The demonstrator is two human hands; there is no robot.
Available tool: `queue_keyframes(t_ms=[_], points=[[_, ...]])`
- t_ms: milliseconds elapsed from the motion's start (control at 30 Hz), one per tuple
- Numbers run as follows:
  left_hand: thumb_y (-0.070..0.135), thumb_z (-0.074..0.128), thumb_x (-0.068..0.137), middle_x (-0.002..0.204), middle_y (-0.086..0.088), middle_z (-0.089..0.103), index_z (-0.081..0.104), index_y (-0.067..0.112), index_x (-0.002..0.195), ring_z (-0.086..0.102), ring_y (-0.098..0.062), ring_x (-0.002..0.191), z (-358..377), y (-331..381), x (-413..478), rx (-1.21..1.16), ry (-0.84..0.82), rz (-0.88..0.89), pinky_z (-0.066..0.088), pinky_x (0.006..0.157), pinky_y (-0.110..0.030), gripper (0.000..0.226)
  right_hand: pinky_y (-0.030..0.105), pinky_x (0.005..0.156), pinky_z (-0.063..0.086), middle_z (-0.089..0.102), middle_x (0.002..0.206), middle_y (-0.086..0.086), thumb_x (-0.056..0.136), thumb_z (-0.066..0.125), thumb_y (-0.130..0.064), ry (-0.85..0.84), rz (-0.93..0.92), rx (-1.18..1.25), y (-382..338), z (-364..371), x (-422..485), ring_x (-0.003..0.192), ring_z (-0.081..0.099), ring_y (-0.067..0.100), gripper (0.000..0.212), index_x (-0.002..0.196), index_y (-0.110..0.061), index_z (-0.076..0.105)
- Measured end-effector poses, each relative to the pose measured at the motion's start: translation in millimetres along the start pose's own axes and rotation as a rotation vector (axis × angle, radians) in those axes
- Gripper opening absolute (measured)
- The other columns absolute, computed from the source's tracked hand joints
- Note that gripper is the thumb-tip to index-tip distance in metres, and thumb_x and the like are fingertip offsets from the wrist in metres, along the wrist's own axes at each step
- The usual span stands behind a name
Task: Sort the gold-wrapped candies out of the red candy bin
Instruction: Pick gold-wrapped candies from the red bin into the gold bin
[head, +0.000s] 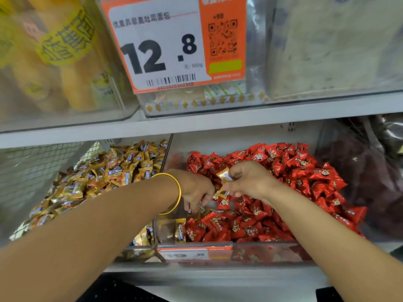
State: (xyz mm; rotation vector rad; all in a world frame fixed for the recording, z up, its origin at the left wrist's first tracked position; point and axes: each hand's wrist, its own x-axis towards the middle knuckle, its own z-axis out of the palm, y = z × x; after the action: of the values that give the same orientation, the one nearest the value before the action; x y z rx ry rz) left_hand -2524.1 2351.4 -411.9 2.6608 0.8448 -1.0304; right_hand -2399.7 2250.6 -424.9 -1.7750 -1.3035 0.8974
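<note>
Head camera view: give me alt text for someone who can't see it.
A person's right hand pinches gold-wrapped candies over the red candy bin, while the left hand, wearing a gold bangle, reaches fingers-down into the red candies beside it. A bin of gold candies sits to the left.

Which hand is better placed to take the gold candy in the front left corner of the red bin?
Left, probably: the left hand sits nearer the corner candy, while the right hand pinches another gold piece.

red candies (305, 173), gold candies (109, 177), gold bangle (179, 191), orange-white price tag (165, 29)
</note>
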Motion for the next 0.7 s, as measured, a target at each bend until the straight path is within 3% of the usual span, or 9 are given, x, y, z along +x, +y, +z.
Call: queue_keyframes(t_ms=[133,233,367,433,500,600,700], points=[[0.012,0.067,0.079,0.118,-0.011,0.054,0.048,0.023,0.121,0.061,-0.028,0.096,2.1,4.6,-3.5,0.068,-0.084,0.012,0.045,0.063,-0.027,0.047,0.02,0.061,0.052,0.068,0.086,0.007,0.084,0.067,-0.004,-0.077,0.162,0.473,-4.5,-10.6,-8.9,0.07,0.064,0.013,0.007,0.087,-0.01,0.065],[0.007,0.063,0.083,0.123,-0.009,0.034,0.046,0.023,0.119,0.058,-0.027,0.085,5.8,8.3,-5.0,0.097,-0.029,0.004,0.044,0.055,-0.028,0.043,0.024,0.054,0.053,0.066,0.085,0.009,0.084,0.064,-0.003,-0.122,0.287,0.788,-7.2,-17.5,-14.1,0.075,0.065,0.019,0.007,0.086,-0.009,0.063],[0.008,0.059,0.087,0.123,-0.014,0.04,0.05,0.014,0.11,0.066,-0.031,0.081,6.7,12.0,-1.4,0.028,0.061,-0.007,0.044,0.046,-0.021,0.025,0.033,0.055,0.058,0.064,0.097,0.023,0.088,0.058,-0.001,-0.158,0.388,1.048,-8.9,-23.2,-18.3,0.082,0.069,0.034,0.006,0.085,-0.005,0.055],[0.013,0.06,0.088,0.117,-0.015,0.052,0.052,0.012,0.102,0.067,-0.032,0.081,3.4,14.3,0.5,-0.006,0.137,0.001,0.049,0.055,-0.025,0.016,0.037,0.056,0.059,0.062,0.101,0.026,0.091,0.053,0.0,-0.171,0.394,1.124,-8.3,-24.8,-19.9,0.08,0.07,0.037,0.005,0.092,-0.005,0.053],[0.017,0.061,0.088,0.103,-0.015,0.062,0.05,0.011,0.093,0.065,-0.029,0.077,-0.3,14.5,3.2,-0.023,0.227,0.023,0.047,0.061,-0.029,0.013,0.037,0.054,0.059,0.063,0.092,0.023,0.092,0.047,0.001,-0.152,0.388,1.153,-7.2,-26.6,-21.5,0.071,0.071,0.034,0.008,0.09,-0.004,0.053],[0.016,0.063,0.088,0.085,-0.01,0.06,0.052,0.009,0.093,0.059,-0.022,0.061,-2.8,10.9,5.1,-0.119,0.233,0.02,0.04,0.051,-0.024,0.015,0.035,0.051,0.058,0.058,0.084,0.017,0.09,0.04,0.002,-0.093,0.397,1.178,-5.1,-30.4,-23.7,0.063,0.069,0.03,0.017,0.083,-0.004,0.054],[0.012,0.064,0.087,0.076,0.002,0.052,0.057,0.004,0.108,0.067,-0.028,0.081,-1.5,9.4,2.3,-0.259,0.204,0.01,0.046,0.053,-0.022,0.023,0.03,0.051,0.054,0.054,0.082,0.015,0.082,0.044,-0.008,-0.089,0.423,1.134,-4.7,-35.2,-26.3,0.067,0.061,0.027,0.012,0.081,-0.005,0.055]])
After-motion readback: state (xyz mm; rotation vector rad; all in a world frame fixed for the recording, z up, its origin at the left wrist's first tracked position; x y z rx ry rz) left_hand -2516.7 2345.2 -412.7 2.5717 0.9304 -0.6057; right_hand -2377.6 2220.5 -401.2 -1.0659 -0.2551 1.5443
